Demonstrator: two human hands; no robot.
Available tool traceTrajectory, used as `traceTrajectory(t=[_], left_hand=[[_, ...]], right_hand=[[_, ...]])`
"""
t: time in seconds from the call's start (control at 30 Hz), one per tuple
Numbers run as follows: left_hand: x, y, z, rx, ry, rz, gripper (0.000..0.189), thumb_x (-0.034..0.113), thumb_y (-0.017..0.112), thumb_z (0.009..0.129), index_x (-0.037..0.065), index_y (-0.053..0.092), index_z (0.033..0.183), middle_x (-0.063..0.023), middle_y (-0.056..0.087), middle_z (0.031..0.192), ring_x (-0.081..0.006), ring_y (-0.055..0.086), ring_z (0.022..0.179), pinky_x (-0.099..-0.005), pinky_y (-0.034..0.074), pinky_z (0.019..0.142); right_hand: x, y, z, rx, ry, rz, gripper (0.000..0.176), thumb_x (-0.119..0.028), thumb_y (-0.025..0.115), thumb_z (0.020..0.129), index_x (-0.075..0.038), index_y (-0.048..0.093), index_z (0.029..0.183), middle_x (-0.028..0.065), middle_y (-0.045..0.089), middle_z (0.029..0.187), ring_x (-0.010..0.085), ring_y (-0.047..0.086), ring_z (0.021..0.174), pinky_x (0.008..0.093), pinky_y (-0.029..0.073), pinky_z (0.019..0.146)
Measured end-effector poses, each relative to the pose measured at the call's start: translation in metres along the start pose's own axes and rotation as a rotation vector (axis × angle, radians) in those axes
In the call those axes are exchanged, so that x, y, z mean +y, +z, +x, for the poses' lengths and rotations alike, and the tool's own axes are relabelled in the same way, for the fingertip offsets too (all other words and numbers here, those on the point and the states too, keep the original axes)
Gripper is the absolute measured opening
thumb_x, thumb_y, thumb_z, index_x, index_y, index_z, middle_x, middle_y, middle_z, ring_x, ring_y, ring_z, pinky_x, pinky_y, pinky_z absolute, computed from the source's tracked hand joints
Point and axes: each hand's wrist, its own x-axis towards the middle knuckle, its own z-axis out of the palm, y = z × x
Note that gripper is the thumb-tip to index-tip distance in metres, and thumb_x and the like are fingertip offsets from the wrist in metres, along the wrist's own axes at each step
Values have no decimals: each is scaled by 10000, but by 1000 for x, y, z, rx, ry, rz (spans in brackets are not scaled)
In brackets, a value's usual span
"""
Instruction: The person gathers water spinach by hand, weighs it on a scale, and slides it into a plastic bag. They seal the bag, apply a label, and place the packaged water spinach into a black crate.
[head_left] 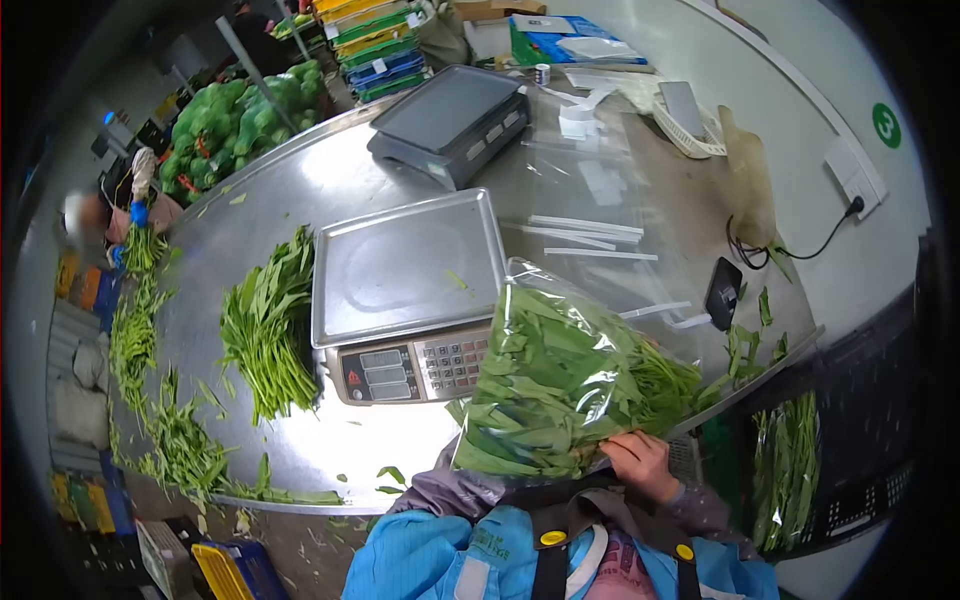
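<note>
A clear plastic bag of leafy greens (560,385) is held up close to my body, its leaves toward the left and its stems toward the right. At the bag's lower edge, my right hand (640,462) is closed, with the fingers curled on the plastic. My left sleeve (440,492) reaches behind the bag, which hides my left hand. Just beyond the bag stands a scale with a bare steel pan (410,268) and a keypad (450,365). A loose bunch of greens (270,335) lies left of that scale.
A second scale (450,115) stands farther back. Flat plastic bags (585,190), white strips (600,252) and a black phone (723,293) lie on the right. More greens (185,450) lie at the left edge. Across the table, a person in blue gloves (138,213) holds greens. Packed greens (785,470) sit in a crate below.
</note>
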Motion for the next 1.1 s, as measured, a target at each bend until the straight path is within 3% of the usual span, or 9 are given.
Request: traceTrajectory(t=[0.63, 0.93, 1.0, 1.03, 1.07, 1.1], left_hand=[[-18, -25, 10, -203, 107, -78, 328, 305, 352, 931, 31, 506, 1028, -35, 506, 846, -185, 444, 904, -302, 328, 885], [-23, -43, 12, -264, 135, -86, 380, 355, 305, 946, 37, 502, 1013, -29, 487, 821, -187, 426, 899, -307, 310, 900], [-24, -49, 12, -280, 144, -90, 392, 366, 295, 950, 38, 501, 1010, -28, 483, 816, -187, 422, 898, -308, 306, 903], [-25, -52, 12, -289, 151, -85, 398, 372, 289, 952, 39, 500, 1008, -27, 481, 813, -188, 420, 897, -309, 304, 905], [-24, -55, 13, -297, 156, -81, 404, 377, 284, 953, 39, 500, 1007, -27, 479, 811, -188, 418, 897, -309, 302, 907], [-21, -55, 14, -301, 159, -64, 411, 383, 279, 955, 40, 499, 1005, -26, 477, 808, -188, 416, 896, -310, 300, 908]], right_hand=[[-5, 0, 9, -11, 70, 27, 302, 23, 618, 599, -57, 615, 890, 52, 578, 859, 231, 593, 687, 324, 489, 574], [-10, -13, 12, -253, 157, 176, 351, -26, 651, 628, -52, 590, 972, 84, 578, 937, 273, 577, 828, 367, 484, 685], [-3, -11, 6, -65, 284, 262, 328, -56, 658, 688, -52, 573, 1005, 129, 562, 964, 291, 556, 884, 368, 472, 727], [5, -13, -3, -38, 364, 259, 400, -106, 651, 752, -38, 491, 1112, 135, 538, 1019, 277, 547, 903, 350, 469, 725], [11, -10, -5, -37, 363, 263, 400, -106, 651, 752, -38, 491, 1112, 135, 538, 1019, 277, 547, 903, 350, 469, 725], [16, -6, -5, 102, 663, 384, 425, -131, 628, 786, -38, 438, 1155, 121, 523, 1038, 262, 545, 899, 347, 473, 715]])
